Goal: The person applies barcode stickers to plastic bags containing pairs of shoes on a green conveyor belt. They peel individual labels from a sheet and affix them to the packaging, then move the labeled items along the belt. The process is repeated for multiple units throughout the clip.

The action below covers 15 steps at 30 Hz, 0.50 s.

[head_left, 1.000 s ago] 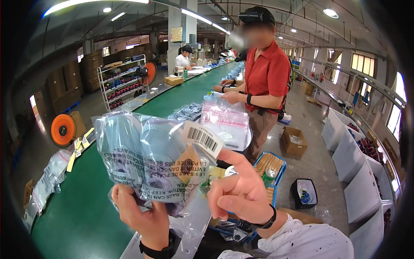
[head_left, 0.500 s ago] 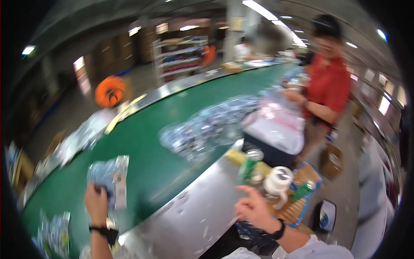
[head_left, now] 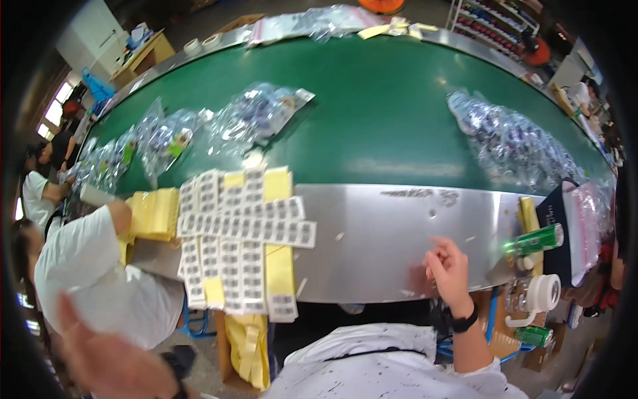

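Note:
My left hand is at the lower left, blurred by motion, with a finger stretched out and nothing visible in it. It is close to the white sleeve of a person sitting on that side. My right hand hovers over the metal ledge, its fingers loosely bent and apart, holding nothing I can see. Between my hands, sheets of barcode labels lie overlapped on the ledge with yellow paper pieces among them. Beyond them, a clear plastic bag of bluish items with a white label rests on the green belt.
More filled clear bags line the belt at left, and a long heap of bags lies at right. A green can, a clear jug with a white lid and a dark bag stand right. Yellow stacks sit at left.
The view has swung left, bringing the label sheets and a seated person into sight. My left hand no longer shows the clear labelled bag it held. My right hand stays empty.

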Each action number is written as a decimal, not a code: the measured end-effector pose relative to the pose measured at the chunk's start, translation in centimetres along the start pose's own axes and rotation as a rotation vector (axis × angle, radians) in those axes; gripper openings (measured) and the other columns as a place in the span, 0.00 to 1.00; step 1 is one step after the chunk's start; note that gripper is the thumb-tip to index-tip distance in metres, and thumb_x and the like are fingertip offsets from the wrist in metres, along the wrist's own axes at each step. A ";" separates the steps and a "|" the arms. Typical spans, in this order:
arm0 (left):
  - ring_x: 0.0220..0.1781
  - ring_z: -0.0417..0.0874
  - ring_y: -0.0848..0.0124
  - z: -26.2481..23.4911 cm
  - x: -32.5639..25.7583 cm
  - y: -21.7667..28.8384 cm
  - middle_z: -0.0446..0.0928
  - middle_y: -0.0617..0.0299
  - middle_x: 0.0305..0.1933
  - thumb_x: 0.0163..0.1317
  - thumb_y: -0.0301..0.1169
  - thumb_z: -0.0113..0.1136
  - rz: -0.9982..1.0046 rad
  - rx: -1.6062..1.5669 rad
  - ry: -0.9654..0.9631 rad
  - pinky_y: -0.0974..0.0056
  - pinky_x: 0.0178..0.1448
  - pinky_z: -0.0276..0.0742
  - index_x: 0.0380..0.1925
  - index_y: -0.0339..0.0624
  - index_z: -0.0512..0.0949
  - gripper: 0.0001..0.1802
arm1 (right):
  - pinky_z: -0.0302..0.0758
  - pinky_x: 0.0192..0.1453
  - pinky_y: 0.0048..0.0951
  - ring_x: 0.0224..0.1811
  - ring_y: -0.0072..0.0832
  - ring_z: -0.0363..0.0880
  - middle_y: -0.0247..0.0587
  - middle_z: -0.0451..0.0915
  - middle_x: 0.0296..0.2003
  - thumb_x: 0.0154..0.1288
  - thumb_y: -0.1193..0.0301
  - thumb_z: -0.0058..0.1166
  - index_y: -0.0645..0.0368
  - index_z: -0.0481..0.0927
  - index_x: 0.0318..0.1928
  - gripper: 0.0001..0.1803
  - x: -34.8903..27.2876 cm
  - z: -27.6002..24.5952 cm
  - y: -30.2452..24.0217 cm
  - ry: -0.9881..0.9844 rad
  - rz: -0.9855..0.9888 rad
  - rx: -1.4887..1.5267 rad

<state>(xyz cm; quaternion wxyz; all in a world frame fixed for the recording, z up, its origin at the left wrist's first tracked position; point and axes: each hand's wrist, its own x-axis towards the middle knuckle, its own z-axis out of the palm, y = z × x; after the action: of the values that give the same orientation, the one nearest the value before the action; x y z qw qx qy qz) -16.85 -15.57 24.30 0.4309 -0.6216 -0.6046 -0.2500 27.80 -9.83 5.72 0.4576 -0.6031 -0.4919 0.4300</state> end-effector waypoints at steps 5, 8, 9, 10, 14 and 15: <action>0.49 0.82 0.52 3.3 -11.1 4.7 0.80 0.44 0.47 0.59 0.24 0.61 -0.397 -0.590 -1.014 0.58 0.53 0.77 0.51 0.31 0.75 0.19 | 0.69 0.26 0.17 0.22 0.13 0.73 0.34 0.79 0.25 0.67 0.80 0.51 0.66 0.78 0.51 0.13 2.5 3.6 3.3 -0.001 -0.192 -0.247; 0.37 0.85 0.53 3.0 -12.6 7.3 0.82 0.48 0.32 0.59 0.30 0.66 -0.479 -0.804 -1.280 0.58 0.43 0.79 0.46 0.33 0.78 0.17 | 0.69 0.26 0.17 0.23 0.14 0.73 0.34 0.79 0.25 0.67 0.80 0.51 0.66 0.79 0.49 0.11 2.5 4.1 2.8 0.047 -0.113 -0.148; 0.37 0.85 0.53 3.6 -11.9 7.0 0.82 0.48 0.33 0.58 0.29 0.66 -0.496 -0.841 -1.174 0.59 0.44 0.79 0.45 0.33 0.78 0.16 | 0.69 0.26 0.17 0.23 0.14 0.73 0.34 0.79 0.25 0.67 0.81 0.50 0.66 0.79 0.49 0.11 2.5 4.4 2.7 0.041 -0.115 -0.133; 0.37 0.85 0.53 4.3 -10.9 7.0 0.82 0.48 0.34 0.58 0.29 0.66 -0.512 -0.880 -1.069 0.59 0.44 0.79 0.45 0.33 0.78 0.16 | 0.69 0.26 0.17 0.23 0.14 0.73 0.34 0.79 0.25 0.67 0.81 0.50 0.66 0.79 0.48 0.11 2.4 4.5 2.9 0.040 -0.115 -0.123; 0.39 0.84 0.58 9.1 -7.3 7.3 0.82 0.50 0.37 0.56 0.22 0.64 -0.327 -0.877 -0.792 0.60 0.46 0.78 0.43 0.32 0.77 0.14 | 0.69 0.26 0.17 0.22 0.14 0.73 0.33 0.78 0.25 0.68 0.81 0.50 0.66 0.79 0.47 0.10 2.5 4.8 2.5 0.039 -0.112 -0.093; 0.40 0.84 0.56 10.8 -6.9 7.8 0.81 0.50 0.37 0.56 0.23 0.64 -0.192 -0.851 -0.779 0.58 0.46 0.78 0.44 0.33 0.77 0.15 | 0.69 0.26 0.17 0.22 0.14 0.73 0.33 0.78 0.25 0.68 0.80 0.50 0.65 0.79 0.47 0.10 2.6 4.7 2.5 0.052 -0.119 -0.116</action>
<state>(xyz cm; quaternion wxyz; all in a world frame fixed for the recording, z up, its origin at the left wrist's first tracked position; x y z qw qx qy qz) -12.61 -9.47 11.30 -0.1355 -0.7285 -0.6184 -0.2618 24.10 -6.93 2.15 0.4592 -0.6095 -0.5388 0.3570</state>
